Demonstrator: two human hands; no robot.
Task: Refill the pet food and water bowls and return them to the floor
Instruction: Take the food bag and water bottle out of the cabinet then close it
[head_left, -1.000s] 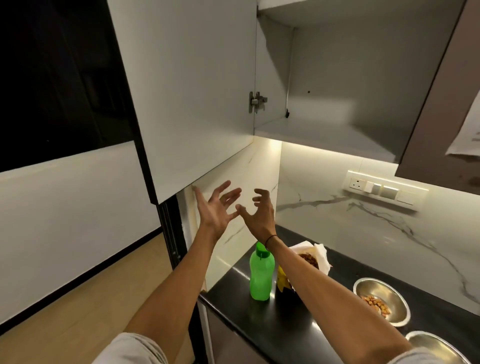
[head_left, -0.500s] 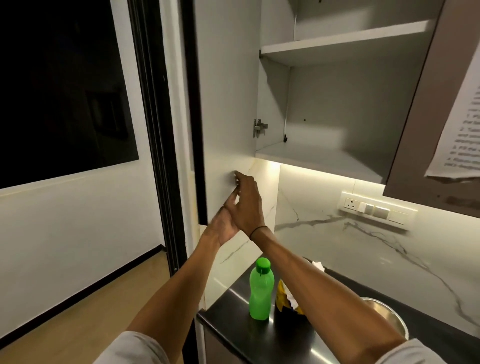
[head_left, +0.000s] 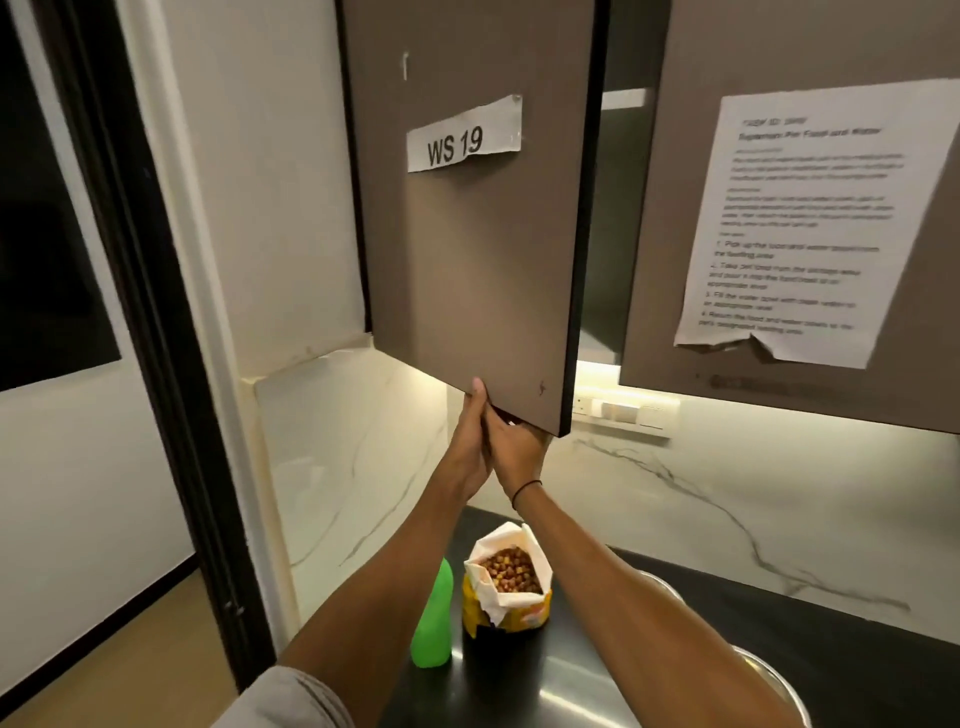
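Head view: both hands, the left hand (head_left: 470, 441) and right hand (head_left: 514, 447) pressed together, grip the door's (head_left: 467, 249) lower edge above the open food bag (head_left: 506, 584) and green bottle (head_left: 434, 618), which a dropping forearm could topple.

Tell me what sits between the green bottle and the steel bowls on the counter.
In the head view, the open bag of pet food stands between the green bottle and the steel bowls. The right forearm crosses in front and hides much of the bowls.
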